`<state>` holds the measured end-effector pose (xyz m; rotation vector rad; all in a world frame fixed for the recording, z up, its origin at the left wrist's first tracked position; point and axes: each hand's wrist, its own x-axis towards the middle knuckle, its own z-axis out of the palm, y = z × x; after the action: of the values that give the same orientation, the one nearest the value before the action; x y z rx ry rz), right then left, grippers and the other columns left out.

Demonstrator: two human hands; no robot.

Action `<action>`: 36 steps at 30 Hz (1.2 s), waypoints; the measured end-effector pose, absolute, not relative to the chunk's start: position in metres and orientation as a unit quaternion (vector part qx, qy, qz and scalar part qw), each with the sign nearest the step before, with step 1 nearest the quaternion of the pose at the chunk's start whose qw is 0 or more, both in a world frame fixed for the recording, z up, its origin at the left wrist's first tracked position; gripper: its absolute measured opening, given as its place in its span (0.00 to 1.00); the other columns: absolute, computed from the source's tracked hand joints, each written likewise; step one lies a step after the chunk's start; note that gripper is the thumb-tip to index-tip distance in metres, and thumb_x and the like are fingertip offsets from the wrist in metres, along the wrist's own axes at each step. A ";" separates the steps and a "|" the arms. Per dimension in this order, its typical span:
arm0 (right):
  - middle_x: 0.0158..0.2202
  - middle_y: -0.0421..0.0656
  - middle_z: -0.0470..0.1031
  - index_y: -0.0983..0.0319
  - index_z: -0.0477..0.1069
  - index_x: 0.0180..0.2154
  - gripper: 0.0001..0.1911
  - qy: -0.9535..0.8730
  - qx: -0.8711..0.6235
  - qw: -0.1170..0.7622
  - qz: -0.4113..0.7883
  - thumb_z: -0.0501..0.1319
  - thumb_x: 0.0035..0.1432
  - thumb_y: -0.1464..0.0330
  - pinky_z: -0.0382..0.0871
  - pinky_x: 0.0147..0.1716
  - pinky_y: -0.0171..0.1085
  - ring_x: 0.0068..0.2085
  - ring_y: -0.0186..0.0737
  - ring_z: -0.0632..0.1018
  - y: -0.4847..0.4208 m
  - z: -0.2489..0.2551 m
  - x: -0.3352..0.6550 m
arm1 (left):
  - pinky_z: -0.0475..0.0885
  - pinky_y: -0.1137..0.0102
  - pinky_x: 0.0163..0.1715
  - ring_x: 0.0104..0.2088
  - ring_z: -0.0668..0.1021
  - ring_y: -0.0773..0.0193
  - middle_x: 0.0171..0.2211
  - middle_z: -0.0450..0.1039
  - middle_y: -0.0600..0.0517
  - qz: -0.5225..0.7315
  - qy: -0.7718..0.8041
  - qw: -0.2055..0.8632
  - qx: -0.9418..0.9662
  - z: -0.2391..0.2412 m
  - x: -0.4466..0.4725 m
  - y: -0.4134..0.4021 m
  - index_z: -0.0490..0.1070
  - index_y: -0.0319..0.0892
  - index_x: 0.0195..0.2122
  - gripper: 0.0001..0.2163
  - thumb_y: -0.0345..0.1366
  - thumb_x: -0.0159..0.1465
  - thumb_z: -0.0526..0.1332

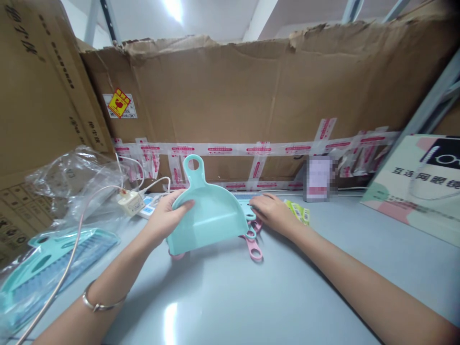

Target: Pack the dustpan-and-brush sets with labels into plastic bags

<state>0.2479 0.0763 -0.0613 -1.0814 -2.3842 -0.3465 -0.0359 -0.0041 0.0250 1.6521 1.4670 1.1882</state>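
Note:
My left hand (168, 215) grips the left rim of a small teal plastic dustpan (210, 215), which stands tilted on the grey table (251, 297) with its round-holed handle pointing up. My right hand (271, 211) lies palm down just right of the dustpan, fingers resting on a teal handle (251, 215) among a few pink and teal handles (253, 249) that stick out from behind the pan. Whether those fingers grip anything is unclear. A silver bracelet (98, 303) circles my left wrist.
A bagged teal dustpan with brush (46, 268) lies at the left by crumpled plastic (75, 182), a white charger (132, 202) and cables. Taped cardboard (251, 105) walls the back. Green-yellow packets (298, 211) and a printed box (413, 187) sit to the right.

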 end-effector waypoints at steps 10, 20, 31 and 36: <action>0.19 0.37 0.66 0.59 0.66 0.24 0.16 -0.584 -0.425 0.690 0.045 0.58 0.56 0.55 0.62 0.22 0.34 0.22 0.34 0.67 0.021 0.035 0.265 | 0.70 0.64 0.42 0.41 0.76 0.55 0.40 0.76 0.50 0.444 0.520 0.312 0.660 0.015 -0.030 0.000 0.73 0.42 0.45 0.16 0.41 0.56 0.60; 0.17 0.37 0.68 0.62 0.72 0.26 0.17 -0.725 -0.444 0.465 0.248 0.56 0.57 0.57 0.59 0.18 0.31 0.19 0.31 0.66 -0.016 0.004 0.197 | 0.67 0.62 0.51 0.50 0.74 0.55 0.48 0.75 0.50 0.424 0.470 0.435 0.640 -0.003 -0.011 0.003 0.73 0.46 0.49 0.17 0.42 0.59 0.59; 0.23 0.38 0.74 0.62 0.74 0.35 0.13 -0.769 -0.457 0.419 0.156 0.55 0.61 0.61 0.63 0.25 0.33 0.23 0.33 0.72 -0.004 -0.021 0.194 | 0.66 0.61 0.52 0.51 0.73 0.53 0.49 0.75 0.51 0.405 0.442 0.461 0.654 -0.022 0.006 -0.002 0.75 0.45 0.46 0.19 0.48 0.59 0.61; 0.33 0.44 0.73 0.61 0.71 0.33 0.07 -0.787 -0.397 0.471 0.033 0.57 0.61 0.66 0.67 0.34 0.36 0.34 0.38 0.75 -0.004 -0.022 0.195 | 0.64 0.62 0.53 0.53 0.72 0.52 0.51 0.73 0.49 0.399 0.441 0.482 0.643 -0.029 0.009 -0.004 0.71 0.43 0.51 0.22 0.48 0.59 0.60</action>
<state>0.1946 -0.0042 -0.0218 -0.9729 -1.9284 0.0812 0.0090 -0.0042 -0.0291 1.5686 1.0756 0.9717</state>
